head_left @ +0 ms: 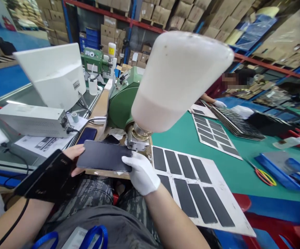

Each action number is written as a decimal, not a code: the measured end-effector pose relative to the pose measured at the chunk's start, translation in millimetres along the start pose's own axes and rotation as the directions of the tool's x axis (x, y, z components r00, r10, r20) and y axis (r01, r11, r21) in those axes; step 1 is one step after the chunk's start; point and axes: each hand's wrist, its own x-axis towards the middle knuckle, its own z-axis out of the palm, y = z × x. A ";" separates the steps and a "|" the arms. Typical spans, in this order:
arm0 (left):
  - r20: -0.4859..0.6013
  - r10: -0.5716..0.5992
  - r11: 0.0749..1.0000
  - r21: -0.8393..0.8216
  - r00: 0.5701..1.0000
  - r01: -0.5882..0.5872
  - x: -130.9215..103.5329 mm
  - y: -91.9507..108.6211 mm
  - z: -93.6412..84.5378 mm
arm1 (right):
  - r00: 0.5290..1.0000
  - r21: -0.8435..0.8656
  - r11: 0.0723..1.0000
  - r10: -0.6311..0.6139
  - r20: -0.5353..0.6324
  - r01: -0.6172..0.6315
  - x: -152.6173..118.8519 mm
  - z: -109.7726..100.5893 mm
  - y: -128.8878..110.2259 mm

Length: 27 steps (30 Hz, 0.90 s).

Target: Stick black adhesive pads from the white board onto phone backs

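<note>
Level over my lap is a dark, rounded-corner rectangular panel (105, 155), held between both hands. My bare left hand (74, 157) grips its left end, the fingers partly hidden by a black flat piece (48, 178) over my wrist, with a cable below. On the right end, my right hand (142, 171) is closed in a white glove, thumb on top of the panel. Just beyond the panel stands a green machine (122, 103) with a large upturned white bottle (175, 83) on a metal fitting (138, 140). A white board (224, 180) with several dark panels lies right of my glove.
At left are a monitor (53, 76), a grey metal box (35, 119) and a phone (87, 135). Across the green table (170, 136) lie a second panel board (214, 135), scissors (265, 176) and a blue tray (287, 173). A co-worker's gloved hand (219, 104) touches stacked boards.
</note>
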 end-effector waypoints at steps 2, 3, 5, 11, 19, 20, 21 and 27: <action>0.046 0.011 0.997 0.071 0.999 -0.014 -8.8 6.5 -18.9 | 0.998 0.000 1.000 -0.016 0.064 0.016 6.8 16.7 3.4; 0.048 0.013 0.994 0.110 0.999 -0.019 -13.2 8.2 -25.8 | 0.996 -0.026 0.999 -0.028 0.089 0.031 8.1 21.0 3.8; -0.005 0.015 0.986 0.163 1.000 -0.014 -21.6 8.9 -33.5 | 0.990 -0.103 0.993 -0.044 0.134 0.058 7.4 20.5 2.5; 0.130 -0.019 0.936 0.350 0.991 -0.028 -21.4 13.7 -3.2 | 0.999 -0.462 0.886 0.033 0.010 -0.024 -8.6 -18.7 -3.6; 0.432 -0.222 0.945 0.317 0.874 0.083 39.5 -16.6 64.3 | 0.978 -0.463 0.863 0.202 -0.047 -0.201 -42.1 -49.7 1.8; 0.417 -0.216 0.960 0.253 0.883 0.115 44.3 -24.5 68.3 | 0.983 -0.346 0.920 0.172 -0.062 -0.183 -46.1 -53.2 0.1; 0.412 -0.197 0.974 0.184 0.890 0.131 47.2 -31.7 71.9 | 0.986 -0.235 0.958 0.145 -0.088 -0.161 -49.6 -56.5 -2.3; 0.472 -0.037 0.987 -0.120 0.881 0.106 39.2 -44.4 81.5 | 0.970 -0.015 0.993 0.115 -0.214 -0.121 -50.3 -53.5 -18.6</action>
